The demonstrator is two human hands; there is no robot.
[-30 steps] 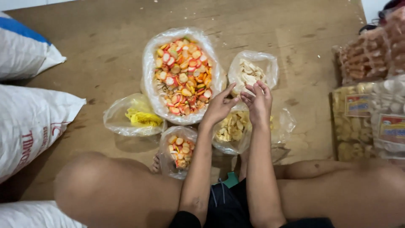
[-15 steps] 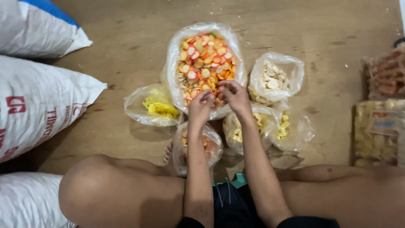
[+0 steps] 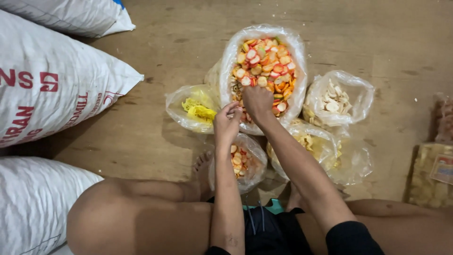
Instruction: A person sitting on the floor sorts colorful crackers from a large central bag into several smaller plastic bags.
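A large clear bag of orange, red and white crackers (image 3: 264, 61) stands open on the wooden floor. My right hand (image 3: 257, 101) lies palm down in its near end, with the fingers sunk among the crackers. My left hand (image 3: 227, 123) is just beside it at the bag's near rim. Its fingertips are bunched together, and I cannot make out anything between them. Under my left wrist sits a small clear bag of the same crackers (image 3: 243, 163), close to my foot.
Around the large bag are a bag of yellow strips (image 3: 198, 109), one of pale white chips (image 3: 336, 99) and one of yellowish chips (image 3: 311, 147). White woven sacks (image 3: 52, 89) lie at the left. Packed snack packets (image 3: 432, 177) lie at the right.
My right hand has gone down into the large bag's crackers. My left hand has drawn in next to it with fingers bunched. The view has shifted, so the sacks fill more of the left.
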